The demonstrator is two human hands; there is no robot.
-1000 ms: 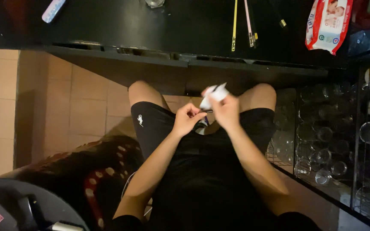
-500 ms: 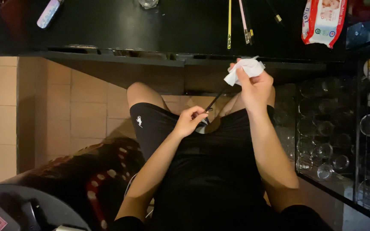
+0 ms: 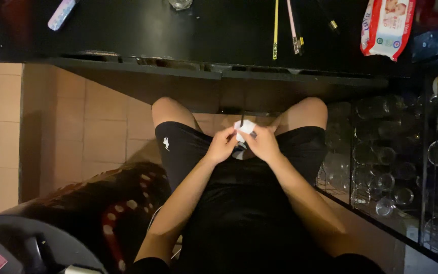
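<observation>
The person sits with both hands brought together over the lap, just below the front edge of the black desk (image 3: 178, 30). The left hand (image 3: 222, 145) has its fingers curled and pinches the lower left corner of a small white tissue (image 3: 246, 128), while the right hand (image 3: 263, 143) closes on the tissue from the 3 o'clock side, fingertips pressed into its folds. A thin dark stick-like tool (image 3: 242, 120) pokes up at 12 o'clock from the tissue, its lower part wrapped and hidden, so what kind of tool it is cannot be told. The tissue sits between the two knees, touching both hands. On the desk, at 12 o'clock from the hands, lie a yellow strip (image 3: 275, 30) and a pink strip (image 3: 293, 25) side by side, close together but apart; a red and white pack of wipes (image 3: 386, 28) lies at 1 o'clock near the desk's right end, and a pale pink and blue tube (image 3: 62, 13) lies at 11 o'clock near the left end. A rack of clear glass jars (image 3: 381, 167) stands at 3 o'clock, beside the right leg.
</observation>
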